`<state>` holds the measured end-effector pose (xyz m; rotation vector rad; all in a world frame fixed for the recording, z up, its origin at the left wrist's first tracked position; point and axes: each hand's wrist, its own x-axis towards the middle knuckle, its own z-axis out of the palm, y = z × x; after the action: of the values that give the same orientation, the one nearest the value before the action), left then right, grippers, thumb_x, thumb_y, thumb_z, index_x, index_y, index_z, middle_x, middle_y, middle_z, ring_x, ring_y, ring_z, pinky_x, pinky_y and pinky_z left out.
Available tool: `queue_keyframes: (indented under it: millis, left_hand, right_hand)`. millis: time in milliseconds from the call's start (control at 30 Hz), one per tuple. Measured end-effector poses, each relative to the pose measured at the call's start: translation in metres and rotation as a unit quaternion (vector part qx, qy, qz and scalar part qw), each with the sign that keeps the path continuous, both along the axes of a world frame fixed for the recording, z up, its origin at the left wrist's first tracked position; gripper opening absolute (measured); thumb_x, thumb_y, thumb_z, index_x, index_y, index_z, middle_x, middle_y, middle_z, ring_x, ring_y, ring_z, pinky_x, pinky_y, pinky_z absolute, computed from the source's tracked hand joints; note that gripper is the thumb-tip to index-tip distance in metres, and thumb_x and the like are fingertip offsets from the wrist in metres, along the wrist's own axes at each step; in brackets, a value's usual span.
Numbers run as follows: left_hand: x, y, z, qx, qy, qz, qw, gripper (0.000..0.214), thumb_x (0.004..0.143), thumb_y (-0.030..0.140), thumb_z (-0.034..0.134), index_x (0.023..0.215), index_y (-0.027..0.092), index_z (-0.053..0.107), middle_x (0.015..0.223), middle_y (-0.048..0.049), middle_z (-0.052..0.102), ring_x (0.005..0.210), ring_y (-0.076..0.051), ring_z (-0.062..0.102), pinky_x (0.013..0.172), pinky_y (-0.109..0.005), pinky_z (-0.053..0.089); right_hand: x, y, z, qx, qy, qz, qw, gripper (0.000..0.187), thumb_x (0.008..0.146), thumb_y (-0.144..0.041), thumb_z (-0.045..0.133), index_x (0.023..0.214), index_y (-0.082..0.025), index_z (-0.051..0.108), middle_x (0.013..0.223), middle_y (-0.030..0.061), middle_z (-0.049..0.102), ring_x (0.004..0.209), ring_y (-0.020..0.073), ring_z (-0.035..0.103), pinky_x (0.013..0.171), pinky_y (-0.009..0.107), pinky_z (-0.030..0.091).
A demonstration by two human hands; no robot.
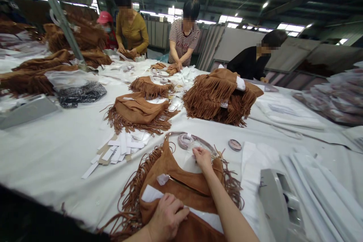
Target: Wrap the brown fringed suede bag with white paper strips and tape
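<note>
A brown suede bag (184, 183) with long fringe lies on the white table (56, 151) right in front of me. My left hand (167, 217) presses down on its near part, fingers curled over the suede and a white paper sheet (150, 193). My right hand (202, 157) reaches to the bag's far edge and pinches the wrapped strap (195, 140) there. A zipper with a white-wrapped pull (163, 179) runs across the bag between my hands.
Loose white paper strips (121, 149) lie to the left. More fringed bags (136, 111) and a stack (219, 96) sit further back. A tape roll (235, 145) lies to the right, a grey device (279, 200) at near right. Several people work across the table.
</note>
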<state>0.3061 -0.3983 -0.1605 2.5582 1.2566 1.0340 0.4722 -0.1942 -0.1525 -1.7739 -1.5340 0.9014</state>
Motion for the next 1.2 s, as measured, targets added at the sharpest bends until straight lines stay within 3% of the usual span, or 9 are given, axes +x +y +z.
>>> queue_keyframes:
  millis: [200,533,633,733,833,933,1067,1133,1200]
  left_hand:
    - [-0.001,0.000,-0.003,-0.015,0.003,-0.007,1.000,0.021,0.086,0.017,0.051,0.106,0.021,0.057,0.082,-0.0023,0.060,0.073,-0.018,0.047,0.064,-0.034,0.032]
    - [-0.004,-0.001,-0.007,-0.054,0.023,-0.017,0.998,0.023,0.087,0.017,0.052,0.108,0.023,0.058,0.088,-0.0029,0.062,0.078,-0.019,0.049,0.067,-0.036,0.034]
    - [-0.005,-0.001,-0.005,-0.056,0.024,-0.019,0.998,0.021,0.088,0.019,0.052,0.107,0.024,0.058,0.087,-0.0027,0.063,0.078,-0.019,0.049,0.067,-0.036,0.035]
    - [-0.006,-0.002,-0.003,-0.062,0.023,-0.016,0.998,0.017,0.089,0.021,0.052,0.104,0.023,0.059,0.087,-0.0024,0.063,0.077,-0.019,0.049,0.067,-0.036,0.036]
    - [-0.007,-0.002,-0.004,-0.071,0.011,-0.014,0.997,0.012,0.090,0.023,0.052,0.098,0.021,0.060,0.088,-0.0037,0.063,0.079,-0.019,0.050,0.069,-0.036,0.038]
    - [-0.009,-0.004,-0.006,-0.075,0.009,-0.018,0.997,0.010,0.090,0.024,0.051,0.093,0.019,0.059,0.087,-0.0054,0.062,0.080,-0.021,0.051,0.070,-0.037,0.040]
    - [-0.012,-0.006,-0.007,-0.090,-0.014,-0.014,0.996,0.010,0.089,0.023,0.048,0.093,0.017,0.055,0.091,-0.0072,0.059,0.084,-0.022,0.052,0.073,-0.039,0.046]
    - [-0.012,-0.006,-0.007,-0.096,-0.062,-0.007,0.993,0.013,0.086,0.021,0.050,0.099,0.017,0.053,0.101,-0.0093,0.056,0.093,-0.023,0.053,0.079,-0.040,0.049]
    - [-0.013,-0.007,-0.007,-0.083,-0.094,-0.002,0.992,0.031,0.082,0.016,0.052,0.113,0.018,0.050,0.116,-0.0120,0.051,0.105,-0.024,0.051,0.088,-0.041,0.049]
  right_hand:
    - [0.000,0.021,0.018,0.050,0.030,-0.005,0.998,0.030,0.068,-0.044,0.050,0.069,-0.017,0.063,0.056,0.0039,0.066,0.056,0.0213,0.063,0.051,0.028,0.044]
    - [-0.009,0.012,0.067,0.140,0.043,-0.018,0.989,0.032,0.072,-0.045,0.051,0.060,-0.017,0.060,0.057,0.0051,0.063,0.055,0.0176,0.056,0.054,0.027,0.039]
    - [-0.009,-0.015,0.085,0.145,0.060,0.007,0.988,0.032,0.075,-0.045,0.053,0.068,-0.016,0.064,0.062,0.0037,0.066,0.060,0.0173,0.058,0.057,0.027,0.042]
    - [-0.006,-0.073,0.092,0.148,0.068,0.054,0.985,0.026,0.080,-0.042,0.056,0.078,-0.019,0.068,0.072,0.0012,0.069,0.069,0.0174,0.062,0.065,0.027,0.047]
    - [-0.004,-0.145,0.078,0.187,0.048,0.107,0.975,0.016,0.084,-0.031,0.055,0.087,-0.023,0.069,0.086,0.0009,0.071,0.081,0.0177,0.065,0.076,0.029,0.050]
    - [-0.003,-0.198,0.047,0.233,0.010,0.131,0.964,0.017,0.088,-0.024,0.052,0.091,-0.025,0.068,0.093,0.0030,0.071,0.087,0.0187,0.066,0.079,0.032,0.053]
    - [-0.002,-0.225,0.014,0.318,-0.056,0.153,0.934,0.020,0.089,-0.017,0.050,0.095,-0.025,0.067,0.098,0.0042,0.071,0.096,0.0199,0.065,0.085,0.038,0.053]
    - [-0.001,-0.227,0.007,0.353,-0.087,0.168,0.916,0.021,0.089,-0.014,0.049,0.097,-0.023,0.066,0.100,0.0051,0.071,0.098,0.0196,0.065,0.087,0.038,0.052]
    - [0.000,-0.228,0.006,0.375,-0.112,0.187,0.901,0.022,0.089,-0.012,0.048,0.098,-0.022,0.066,0.100,0.0060,0.071,0.097,0.0192,0.065,0.086,0.038,0.051]
